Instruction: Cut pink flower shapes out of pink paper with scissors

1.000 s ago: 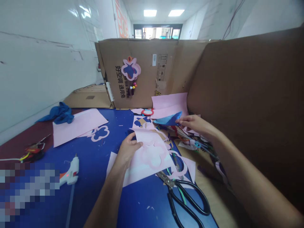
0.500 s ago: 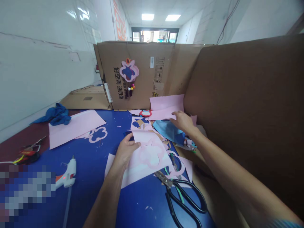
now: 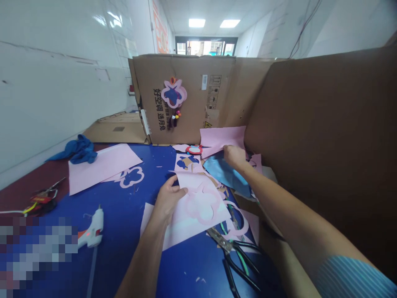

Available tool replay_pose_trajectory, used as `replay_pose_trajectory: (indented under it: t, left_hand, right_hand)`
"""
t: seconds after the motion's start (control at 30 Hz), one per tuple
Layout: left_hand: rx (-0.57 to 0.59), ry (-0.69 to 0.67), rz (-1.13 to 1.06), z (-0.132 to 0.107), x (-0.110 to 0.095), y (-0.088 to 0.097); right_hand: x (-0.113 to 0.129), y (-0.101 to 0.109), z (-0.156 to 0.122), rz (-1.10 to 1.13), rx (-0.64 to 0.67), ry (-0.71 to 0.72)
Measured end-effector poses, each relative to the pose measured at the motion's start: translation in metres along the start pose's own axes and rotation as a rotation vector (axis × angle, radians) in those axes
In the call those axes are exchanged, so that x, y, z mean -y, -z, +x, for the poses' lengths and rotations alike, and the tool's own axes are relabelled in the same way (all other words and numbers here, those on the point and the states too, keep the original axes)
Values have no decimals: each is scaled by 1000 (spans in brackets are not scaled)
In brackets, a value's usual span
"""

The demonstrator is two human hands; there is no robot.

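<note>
My left hand (image 3: 169,198) pinches the upper left corner of a pale pink sheet (image 3: 181,231) between thumb and fingers. A flower-shaped outline shows on that sheet. Farther back, my right hand (image 3: 236,157) is closed on the lower edge of a larger pink sheet (image 3: 222,136), which leans against the cardboard. Under the right wrist lies a crumpled light blue cloth (image 3: 225,170). Large black-handled scissors (image 3: 228,247) rest in front, beside a curved pink cut-out strip (image 3: 245,219).
A white glue gun (image 3: 94,231) lies at the left on the blue table (image 3: 124,240). Behind it are pink sheets (image 3: 104,165), a pink flower outline (image 3: 132,177), pliers (image 3: 46,196) and a dark blue cloth (image 3: 79,151). Cardboard walls (image 3: 325,124) stand behind and right; a flower ornament (image 3: 174,94) hangs there.
My right hand has closed on the lower edge of the back sheet, and that edge is lifted and bent. The left hand keeps its hold. The view has shifted slightly.
</note>
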State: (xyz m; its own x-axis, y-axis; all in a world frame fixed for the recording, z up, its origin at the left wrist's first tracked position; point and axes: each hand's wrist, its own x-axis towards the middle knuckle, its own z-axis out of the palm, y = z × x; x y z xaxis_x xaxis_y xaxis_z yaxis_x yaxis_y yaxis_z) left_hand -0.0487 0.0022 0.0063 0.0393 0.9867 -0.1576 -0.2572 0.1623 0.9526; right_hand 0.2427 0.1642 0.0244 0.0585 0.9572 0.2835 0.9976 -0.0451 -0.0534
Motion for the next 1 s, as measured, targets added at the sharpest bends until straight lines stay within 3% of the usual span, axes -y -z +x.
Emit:
replay_pose_trajectory:
  t: [0.27, 0.47, 0.6, 0.67, 0.73, 0.93, 1.0]
  left_hand:
    - [2, -24, -1, -1, 0, -1]
    - [-7, -23, -13, 0, -1, -1]
    - [-7, -28, -29, 2, -1, 2]
    - [0, -33, -36, 2, -2, 4]
    - [12, -40, -41, 2, -4, 5]
    - [-17, -11, -41, 2, -13, 12]
    - [-41, -16, -51, 3, -14, 15]
  right_hand:
    - [-23, 81, 12, 9, -277, -129]
    - [-39, 143, 3, 253, -562, -286]
    - [-49, 164, -17, 316, -767, -193]
    - [-52, 164, -31, 326, -846, -79]
    - [-50, 154, -49, 281, -819, -15]
    - [-48, 88, -107, 143, -304, 121]
    - [-54, 68, -120, 149, -160, 76]
